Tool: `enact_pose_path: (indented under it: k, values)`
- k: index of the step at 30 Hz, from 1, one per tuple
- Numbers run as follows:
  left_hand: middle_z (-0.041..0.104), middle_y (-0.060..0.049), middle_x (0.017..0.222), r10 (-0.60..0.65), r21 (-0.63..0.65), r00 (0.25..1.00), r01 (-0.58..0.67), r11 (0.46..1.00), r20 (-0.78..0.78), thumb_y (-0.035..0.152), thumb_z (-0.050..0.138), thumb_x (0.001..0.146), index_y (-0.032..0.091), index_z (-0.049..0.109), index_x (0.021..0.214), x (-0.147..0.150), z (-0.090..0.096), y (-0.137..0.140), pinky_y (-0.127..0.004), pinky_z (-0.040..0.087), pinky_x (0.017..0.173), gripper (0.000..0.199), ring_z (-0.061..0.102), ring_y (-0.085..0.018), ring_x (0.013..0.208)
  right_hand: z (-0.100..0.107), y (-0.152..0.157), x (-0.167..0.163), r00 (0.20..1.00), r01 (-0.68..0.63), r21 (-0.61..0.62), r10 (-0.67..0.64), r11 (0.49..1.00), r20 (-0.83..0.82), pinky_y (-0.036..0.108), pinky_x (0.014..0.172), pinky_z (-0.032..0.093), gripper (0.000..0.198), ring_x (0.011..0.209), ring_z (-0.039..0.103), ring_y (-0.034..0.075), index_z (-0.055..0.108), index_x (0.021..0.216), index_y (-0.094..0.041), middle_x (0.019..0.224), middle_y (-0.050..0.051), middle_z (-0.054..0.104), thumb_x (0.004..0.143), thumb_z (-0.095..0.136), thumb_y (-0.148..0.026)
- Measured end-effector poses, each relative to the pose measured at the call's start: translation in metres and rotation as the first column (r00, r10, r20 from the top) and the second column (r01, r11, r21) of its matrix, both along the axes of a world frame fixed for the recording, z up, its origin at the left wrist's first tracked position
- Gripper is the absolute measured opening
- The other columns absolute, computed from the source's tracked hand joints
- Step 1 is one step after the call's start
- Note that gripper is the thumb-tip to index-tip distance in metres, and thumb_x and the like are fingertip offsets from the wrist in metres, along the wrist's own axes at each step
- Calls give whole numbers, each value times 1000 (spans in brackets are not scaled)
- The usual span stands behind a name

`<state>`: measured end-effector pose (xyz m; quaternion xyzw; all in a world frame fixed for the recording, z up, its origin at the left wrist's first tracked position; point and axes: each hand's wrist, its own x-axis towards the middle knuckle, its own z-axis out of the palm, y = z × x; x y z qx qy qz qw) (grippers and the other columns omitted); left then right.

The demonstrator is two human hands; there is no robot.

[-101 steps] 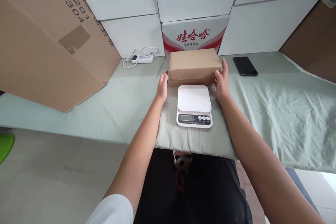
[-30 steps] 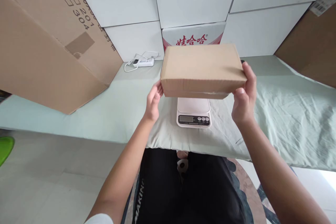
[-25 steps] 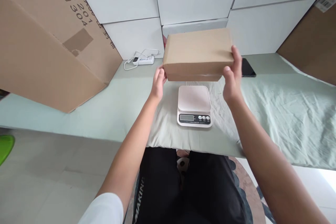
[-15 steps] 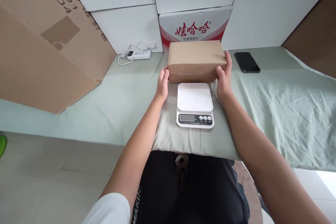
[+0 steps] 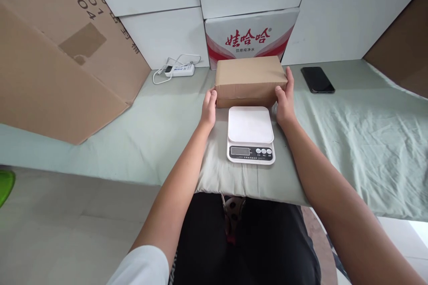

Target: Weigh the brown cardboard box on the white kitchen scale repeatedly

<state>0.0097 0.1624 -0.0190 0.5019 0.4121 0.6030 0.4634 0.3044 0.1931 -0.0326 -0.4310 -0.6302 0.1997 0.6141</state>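
A brown cardboard box [image 5: 250, 82] is gripped at its two ends, just behind a white kitchen scale [image 5: 250, 125]. My left hand [image 5: 209, 107] closes on the box's left end, with the thumb near its front corner. On the right end, my right hand [image 5: 285, 100] has its thumb on the front face and its fingers along the side. Nothing lies on the scale's platform, and its display looks blank. Whether the box rests on the cloth or is slightly raised, I cannot tell.
Behind the box stands a carton with red lettering [image 5: 247, 35]. To the left lie a white power strip with a cable [image 5: 180, 70] and a large cardboard sheet [image 5: 76, 75]. A black phone [image 5: 317, 80] lies right of the box on the green cloth [image 5: 160, 133].
The box has come down slightly and a little nearer, both hands still on it. The whole view has shifted a little to the right.
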Motion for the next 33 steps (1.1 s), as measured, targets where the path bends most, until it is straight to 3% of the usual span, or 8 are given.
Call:
enact_pose_path:
  k: [6, 12, 18, 23, 27, 33]
  values:
    - [74, -12, 154, 18, 8, 1000, -18, 1000, 6, 101, 65, 79, 31, 66, 135, 1, 1, -1, -55, 49, 133, 89, 62, -38, 158, -1, 2, -1, 1000, -1, -25, 1, 1000, -25, 68, 147, 25, 101, 177, 33, 36, 35, 173, -38, 187, 5, 37, 89, 55, -90]
    - [67, -12, 166, 48, 12, 999, -48, 999, -10, 100, 65, 80, 31, 67, 140, -3, 1, 1, -55, 39, 141, 91, 53, -37, 167, -3, 3, 1, 998, -21, -60, 17, 998, -69, 67, 148, 23, 108, 178, 32, 36, 35, 174, -38, 189, 4, 35, 85, 57, -94]
    - [60, -11, 174, 33, -24, 999, -34, 999, -35, 98, 60, 85, 29, 63, 150, -3, 7, -3, -50, 35, 144, 95, 47, -34, 171, -1, -3, 4, 998, -50, -134, 43, 990, -53, 65, 142, 39, 98, 173, 41, 35, 27, 179, -40, 186, 3, 41, 95, 51, -83]
    - [59, -9, 176, -11, -53, 999, 8, 999, -50, 93, 55, 93, 26, 63, 154, 0, 9, -4, -45, 38, 143, 90, 48, -32, 172, -1, -2, 6, 997, -71, -137, 65, 988, -44, 61, 150, 22, 106, 181, 26, 35, 30, 177, -35, 191, 3, 32, 89, 60, -84]
    - [62, -8, 174, -26, -35, 998, 24, 999, -50, 93, 54, 94, 27, 68, 147, 0, 8, -1, -46, 40, 143, 86, 49, -33, 171, -4, 3, 7, 997, -73, -119, 70, 990, -30, 64, 150, 16, 109, 181, 23, 36, 29, 177, -38, 193, 2, 28, 86, 59, -89]
    - [64, -10, 172, -27, 7, 997, 27, 1000, -76, 100, 59, 85, 27, 70, 144, -1, 10, -5, -52, 40, 142, 94, 51, -36, 169, -1, 1, 3, 997, -50, -106, 43, 993, -66, 66, 149, 20, 110, 179, 29, 36, 31, 175, -35, 190, 6, 33, 83, 59, -87]
